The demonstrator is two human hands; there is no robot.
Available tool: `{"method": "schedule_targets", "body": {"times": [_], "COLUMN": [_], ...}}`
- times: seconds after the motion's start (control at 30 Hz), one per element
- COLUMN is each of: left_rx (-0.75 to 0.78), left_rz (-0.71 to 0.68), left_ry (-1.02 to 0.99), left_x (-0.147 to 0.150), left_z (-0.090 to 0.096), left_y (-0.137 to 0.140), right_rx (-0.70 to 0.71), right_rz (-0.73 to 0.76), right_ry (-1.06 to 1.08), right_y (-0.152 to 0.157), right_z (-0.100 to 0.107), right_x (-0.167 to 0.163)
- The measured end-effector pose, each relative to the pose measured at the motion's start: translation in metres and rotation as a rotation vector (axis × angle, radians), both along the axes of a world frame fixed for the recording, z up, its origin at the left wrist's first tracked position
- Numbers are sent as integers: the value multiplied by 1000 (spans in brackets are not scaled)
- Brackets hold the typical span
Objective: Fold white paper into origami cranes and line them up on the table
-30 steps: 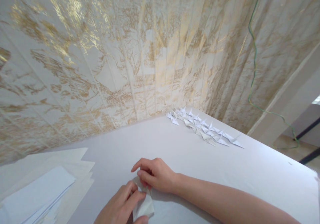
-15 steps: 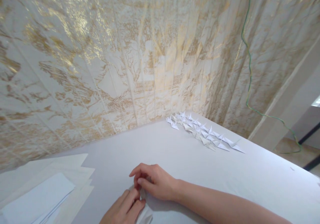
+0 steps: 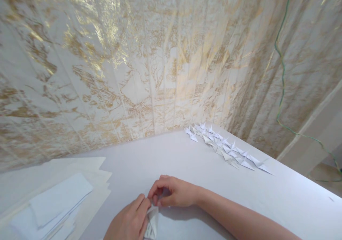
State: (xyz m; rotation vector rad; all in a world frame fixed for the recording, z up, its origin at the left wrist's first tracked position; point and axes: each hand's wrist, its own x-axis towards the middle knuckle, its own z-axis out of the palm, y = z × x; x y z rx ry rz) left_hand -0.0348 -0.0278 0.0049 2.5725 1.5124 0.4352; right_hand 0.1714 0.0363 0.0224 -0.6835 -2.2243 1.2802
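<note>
A small piece of folded white paper [image 3: 152, 223] lies on the white table [image 3: 149, 154] near the bottom middle. My left hand [image 3: 130, 215] is closed along its left side, fingers bent and pressing on it. At its far tip, my right hand [image 3: 169, 193] has thumb and forefinger pinched together. The fingers partly hide that tip. Toward the table's back right corner stand several folded white paper cranes [image 3: 229, 149] in close rows.
At the left lie stacked large off-white sheets [image 3: 98, 174] with smaller white sheets [image 3: 62, 197] on top. A gold-patterned curtain [image 3: 133, 72] hangs behind the table. A green cord [image 3: 283, 72] runs down at the right.
The view has shifted slightly, so the table's contents appear further right. My fingers have moved on the folded paper, and more of its near part shows between my hands.
</note>
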Motion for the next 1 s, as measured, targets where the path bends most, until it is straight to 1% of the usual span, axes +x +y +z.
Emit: {"method": "schedule_targets", "body": {"times": [0.13,0.23,0.37,0.5,0.6,0.73,0.83,0.93,1.0], "left_rx": [-136,-183,-226,-222,-215,-191,-189,-231,-240], "left_rz": [54,102,111,130,148,158,128,84,79], "left_ry": [-141,-188,-219,-231,-250,-347,-440,-452,-435], "left_x": [8,9,9,10,11,11,10,8,6], "left_z": [6,11,15,16,14,10,8,8,6], "left_y": [1,2,2,1,2,1,0,2,4], "right_rx": [28,9,7,37,75,104,124,143,163], "right_rz": [-30,3,36,-61,-129,-171,-179,-193,-220], "right_ry": [0,-2,-2,-9,-58,-135,-158,-172,-179], "right_y": [-5,-5,-4,-9,-14,-16,-15,-17,-19], "right_z": [-1,4,7,0,-3,-2,-2,-2,-2], "right_x": [-3,-2,-1,-8,-13,-15,-15,-16,-18]}}
